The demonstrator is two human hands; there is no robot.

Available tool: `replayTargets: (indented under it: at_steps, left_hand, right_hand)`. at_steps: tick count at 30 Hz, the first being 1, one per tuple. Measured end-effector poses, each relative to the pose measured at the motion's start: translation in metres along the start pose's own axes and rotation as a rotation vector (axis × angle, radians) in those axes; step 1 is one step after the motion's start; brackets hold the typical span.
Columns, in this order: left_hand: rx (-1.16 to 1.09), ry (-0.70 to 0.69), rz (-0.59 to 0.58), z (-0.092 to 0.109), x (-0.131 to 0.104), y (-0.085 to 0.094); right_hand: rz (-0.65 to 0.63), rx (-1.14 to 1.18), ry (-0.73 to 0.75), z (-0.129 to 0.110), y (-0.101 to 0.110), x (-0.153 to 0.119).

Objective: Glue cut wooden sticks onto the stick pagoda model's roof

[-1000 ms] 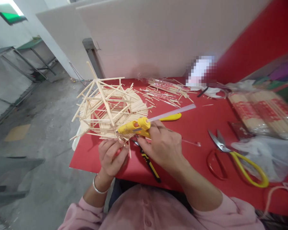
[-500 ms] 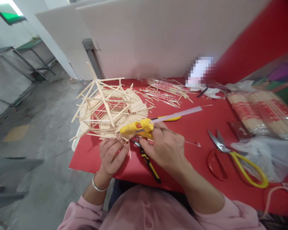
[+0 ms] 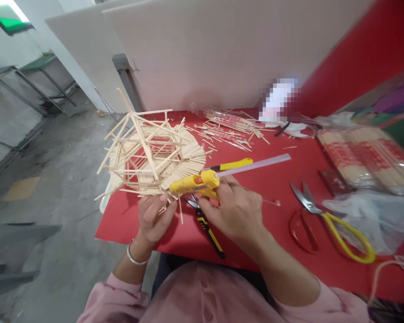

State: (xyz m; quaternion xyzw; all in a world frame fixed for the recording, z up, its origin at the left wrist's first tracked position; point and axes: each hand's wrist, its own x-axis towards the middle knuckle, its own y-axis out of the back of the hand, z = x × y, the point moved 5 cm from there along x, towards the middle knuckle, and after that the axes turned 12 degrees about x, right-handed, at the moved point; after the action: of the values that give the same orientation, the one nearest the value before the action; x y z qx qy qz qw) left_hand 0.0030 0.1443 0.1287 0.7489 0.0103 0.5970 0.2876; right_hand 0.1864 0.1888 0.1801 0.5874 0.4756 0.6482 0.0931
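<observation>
My right hand (image 3: 237, 208) is wrapped around a yellow hot glue gun (image 3: 195, 184), with a long translucent glue stick (image 3: 259, 165) poking out of its back. The nozzle points left, close to the near edge of a pavilion-like model (image 3: 148, 148) built of thin wooden sticks. My left hand (image 3: 155, 217) is at that near edge, thumb and fingers pinched on what looks like a short wooden stick; the fingers partly hide it. Below the gun, black-and-yellow pliers (image 3: 207, 229) lie on the red tabletop (image 3: 128, 220). Another yellow-handled tool (image 3: 235, 164) lies behind the gun.
Large scissors (image 3: 323, 215) with red and yellow handles lie to the right, by a clear plastic bag (image 3: 373, 220). Packs of wooden sticks (image 3: 366, 154) stand behind them. Loose sticks and wrappers (image 3: 229, 130) are scattered at the back, before a pale panel (image 3: 222, 54).
The glue gun and my right hand have shifted slightly to the right, the nozzle drawing a little away from the model. My left hand keeps its pinch at the model's near edge.
</observation>
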Motion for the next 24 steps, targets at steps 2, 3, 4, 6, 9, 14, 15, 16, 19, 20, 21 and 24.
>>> replayTargets:
  at_steps: [2,3,4,6,9,14,15,16,19,20,21,24]
  left_hand:
    - [-0.007,-0.018,-0.010,0.000,0.003,0.001]
    - [-0.008,-0.027,-0.008,0.001,0.004,0.002]
    - [-0.011,-0.038,-0.005,0.001,0.005,0.003]
    - [-0.023,-0.059,-0.001,0.000,0.005,0.004]
    - [-0.081,-0.059,-0.013,-0.003,0.001,0.003]
    - [-0.150,0.028,-0.008,-0.009,-0.009,0.003]
    - [-0.131,0.042,-0.008,-0.009,-0.010,0.003]
    - [-0.109,0.048,-0.011,-0.009,-0.009,0.003]
    - [-0.060,0.053,-0.004,-0.007,-0.006,0.003]
    - [-0.060,0.053,0.006,-0.007,-0.005,0.004]
    - [-0.065,0.052,0.012,-0.007,-0.003,0.003]
    - [-0.085,0.065,0.012,-0.008,0.000,0.001]
  right_hand:
    - [0.016,-0.006,0.007,0.000,0.000,-0.001]
    - [0.019,-0.008,0.007,0.000,0.001,-0.002]
    - [0.018,-0.009,0.007,0.000,0.001,-0.002]
    - [0.000,-0.009,-0.001,0.001,0.001,-0.003]
    - [-0.014,-0.002,0.005,0.001,0.003,-0.003]
    - [0.023,-0.008,0.025,0.002,0.010,-0.006]
    - [0.021,-0.015,0.019,0.002,0.011,-0.007]
    - [0.013,-0.023,0.012,0.003,0.011,-0.008]
    - [-0.008,-0.041,-0.001,0.005,0.013,-0.011]
    - [-0.005,-0.042,0.003,0.005,0.014,-0.012]
    - [0.000,-0.042,0.009,0.005,0.015,-0.013]
    - [0.033,-0.042,0.035,0.004,0.019,-0.014]
